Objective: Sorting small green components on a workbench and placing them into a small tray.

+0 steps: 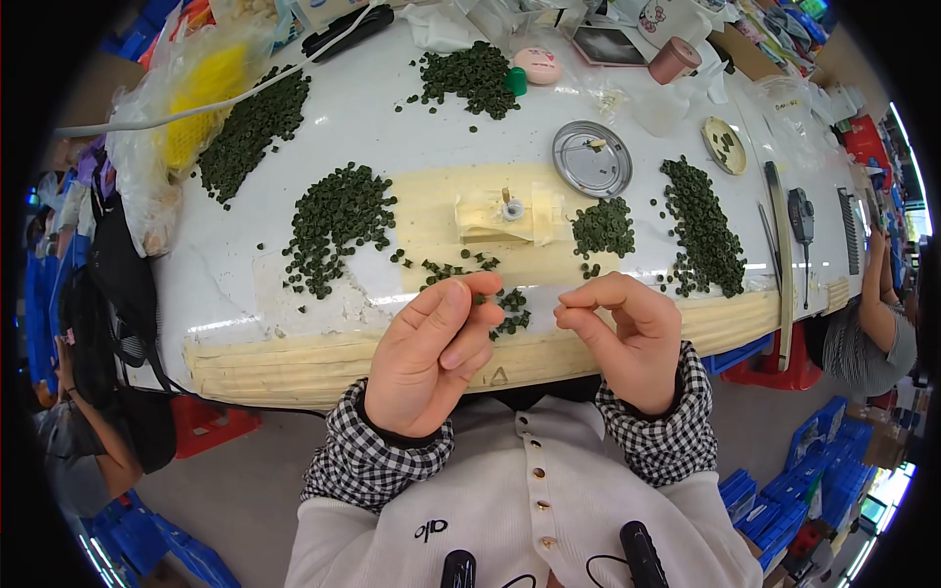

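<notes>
My left hand (pixel 431 355) hovers over the table's near edge, thumb and fingers curled together. A dark green speck shows between its fingertips, too small to make out. To its right, my right hand (pixel 632 335) pinches thumb and forefinger together; whatever is between them cannot be made out. Just beyond and partly behind my left fingers lies a small scatter of dark green parts (pixel 513 312). Farther off, a small block (pixel 475 218) is taped to the table, with a pale round nub (pixel 512 210) on top. A small heap of flatter green parts (pixel 603 227) lies right of it.
Larger heaps of small dark green parts lie at left (pixel 340 220), far left (pixel 257 132), back (pixel 472 80) and right (pixel 704 230). A round metal lid (pixel 569 172) sits behind the block. A screwdriver (pixel 802 218) and a long strip (pixel 784 274) lie at right. People sit at both sides.
</notes>
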`<state>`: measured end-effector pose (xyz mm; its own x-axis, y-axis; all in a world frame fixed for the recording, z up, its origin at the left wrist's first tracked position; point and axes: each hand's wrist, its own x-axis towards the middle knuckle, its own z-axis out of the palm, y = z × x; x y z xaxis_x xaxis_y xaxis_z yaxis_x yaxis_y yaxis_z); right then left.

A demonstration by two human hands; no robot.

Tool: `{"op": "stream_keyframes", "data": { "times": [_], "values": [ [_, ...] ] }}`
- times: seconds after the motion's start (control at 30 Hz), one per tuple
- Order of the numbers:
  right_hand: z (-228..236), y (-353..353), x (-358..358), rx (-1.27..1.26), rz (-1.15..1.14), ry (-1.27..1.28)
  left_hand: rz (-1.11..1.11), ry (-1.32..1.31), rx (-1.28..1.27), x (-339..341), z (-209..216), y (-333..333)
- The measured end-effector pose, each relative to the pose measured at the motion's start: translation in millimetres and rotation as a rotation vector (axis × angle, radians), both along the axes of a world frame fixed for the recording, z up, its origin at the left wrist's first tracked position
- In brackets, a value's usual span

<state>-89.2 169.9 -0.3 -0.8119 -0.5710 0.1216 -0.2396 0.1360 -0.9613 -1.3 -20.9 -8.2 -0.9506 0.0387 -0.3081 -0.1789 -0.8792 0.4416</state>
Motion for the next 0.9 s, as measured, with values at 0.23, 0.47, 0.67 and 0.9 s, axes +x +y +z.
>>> {"op": "stream_keyframes", "data": {
  "times": [0.23,0.47,0.67,0.9],
  "values": [
    [-1.6,-3.4,2.3,-0.388,0.152,-0.513,0.012,-0.023,-0.052,-0.9,-0.8,3.4],
    [-8.2,-4.6,3.5,-0.529,0.203,-0.723,-0.017,0.041,-0.041,1.6,-6.0,6.0],
    [-5.8,-6.5,5.2,-0.502,0.181,-0.669,-0.011,0.074,-0.095,2.7,-8.7,5.9],
    [2.5,-12.0,7.2,-0.248,0.075,-0.085,-0.007,0.062,-0.151,1.5,-2.5,9.0]
  ]
}}
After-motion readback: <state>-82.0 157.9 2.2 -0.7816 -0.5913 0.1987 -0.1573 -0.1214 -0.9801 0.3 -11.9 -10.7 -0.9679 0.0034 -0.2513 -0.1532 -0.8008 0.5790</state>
